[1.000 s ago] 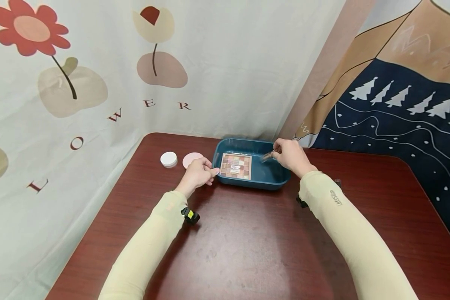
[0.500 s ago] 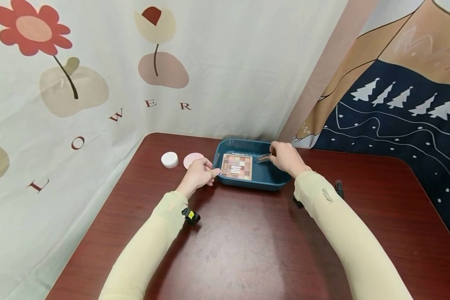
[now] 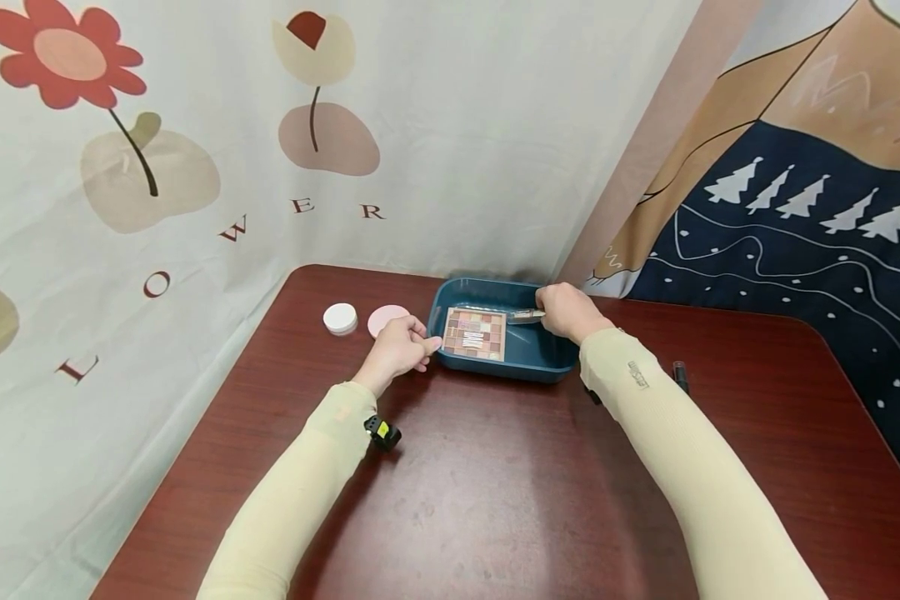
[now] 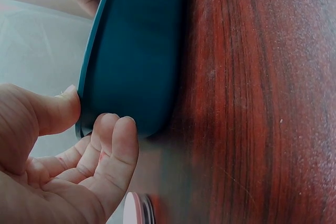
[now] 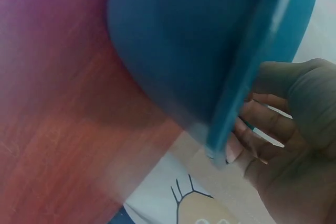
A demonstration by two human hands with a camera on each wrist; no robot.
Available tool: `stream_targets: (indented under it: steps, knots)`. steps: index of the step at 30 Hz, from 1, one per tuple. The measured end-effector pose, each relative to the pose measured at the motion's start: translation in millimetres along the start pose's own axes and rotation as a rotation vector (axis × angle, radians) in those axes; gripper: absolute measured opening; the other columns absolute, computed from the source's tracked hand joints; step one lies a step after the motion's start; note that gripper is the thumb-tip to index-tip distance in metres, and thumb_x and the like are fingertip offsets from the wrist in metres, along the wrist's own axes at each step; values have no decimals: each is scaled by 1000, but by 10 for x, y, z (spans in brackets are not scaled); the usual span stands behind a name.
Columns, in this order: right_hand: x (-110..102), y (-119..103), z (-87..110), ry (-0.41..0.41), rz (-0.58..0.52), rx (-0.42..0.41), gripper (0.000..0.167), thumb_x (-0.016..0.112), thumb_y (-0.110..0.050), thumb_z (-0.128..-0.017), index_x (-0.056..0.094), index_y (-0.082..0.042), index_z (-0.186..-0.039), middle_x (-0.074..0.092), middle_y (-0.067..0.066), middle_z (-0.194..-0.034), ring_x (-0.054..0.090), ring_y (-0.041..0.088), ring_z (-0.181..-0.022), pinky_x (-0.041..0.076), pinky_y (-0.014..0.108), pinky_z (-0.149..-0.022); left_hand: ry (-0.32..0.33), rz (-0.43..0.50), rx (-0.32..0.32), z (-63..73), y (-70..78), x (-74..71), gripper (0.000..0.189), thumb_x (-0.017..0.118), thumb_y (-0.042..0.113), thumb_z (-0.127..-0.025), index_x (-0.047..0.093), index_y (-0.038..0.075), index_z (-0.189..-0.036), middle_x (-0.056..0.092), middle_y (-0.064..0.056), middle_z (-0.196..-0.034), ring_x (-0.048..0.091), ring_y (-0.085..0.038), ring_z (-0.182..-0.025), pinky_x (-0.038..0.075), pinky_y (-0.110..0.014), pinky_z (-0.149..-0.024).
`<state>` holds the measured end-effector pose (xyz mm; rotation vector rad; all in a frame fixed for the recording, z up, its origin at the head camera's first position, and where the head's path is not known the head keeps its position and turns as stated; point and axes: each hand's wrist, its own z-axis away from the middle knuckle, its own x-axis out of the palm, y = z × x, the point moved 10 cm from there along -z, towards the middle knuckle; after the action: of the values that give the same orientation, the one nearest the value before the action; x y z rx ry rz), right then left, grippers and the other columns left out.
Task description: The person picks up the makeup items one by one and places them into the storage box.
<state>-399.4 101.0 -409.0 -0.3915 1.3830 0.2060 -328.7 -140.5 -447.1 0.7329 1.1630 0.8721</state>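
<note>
In the head view a blue plastic tray stands near the back of the table. An eyeshadow palette lies flat in its left part. My left hand holds the tray's left end, thumb on the rim and fingers curled against the outer wall, as the left wrist view shows. My right hand reaches over the right end and grips a slim, clear tube, low in the tray beside the palette. The tube's exact kind is too small to tell. In the right wrist view the tray wall hides the tube.
Left of the tray are a white round jar and a pink round container, partly behind my left hand. A dark slim tube lies right of my right forearm. A curtain hangs right behind the table.
My right hand has moved left and lower inside the tray with the clear tube, which now lies closer to the palette. The left hand keeps its hold on the rim.
</note>
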Motion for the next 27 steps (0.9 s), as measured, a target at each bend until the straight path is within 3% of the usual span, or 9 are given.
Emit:
stream_targets:
  steps: [8, 19, 27]
  knots:
    - [35, -29, -99, -49, 53, -18, 10, 61, -1, -97, 71, 0, -97, 67, 14, -87, 60, 26, -79, 57, 40, -78, 10, -33, -6, -4, -12, -14, 24, 75, 17, -97, 58, -1, -102, 67, -11, -78, 66, -14, -59, 63, -38, -70]
    - [114, -60, -163, -78, 189, -46, 14, 59, -4, -100, 72, -1, -96, 72, 18, -96, 62, 26, -78, 58, 44, -78, 8, -17, -16, -25, -34, -21, 25, 76, 16, -96, 58, -1, -102, 65, -10, -77, 65, -16, -61, 63, -36, -67]
    - [155, -87, -181, -109, 215, -35, 15, 58, -4, -101, 73, -1, -100, 72, 17, -96, 62, 26, -78, 59, 42, -78, 7, -12, -11, -30, -29, -24, 24, 75, 15, -96, 58, -1, -101, 65, -9, -75, 64, -15, -60, 63, -35, -65]
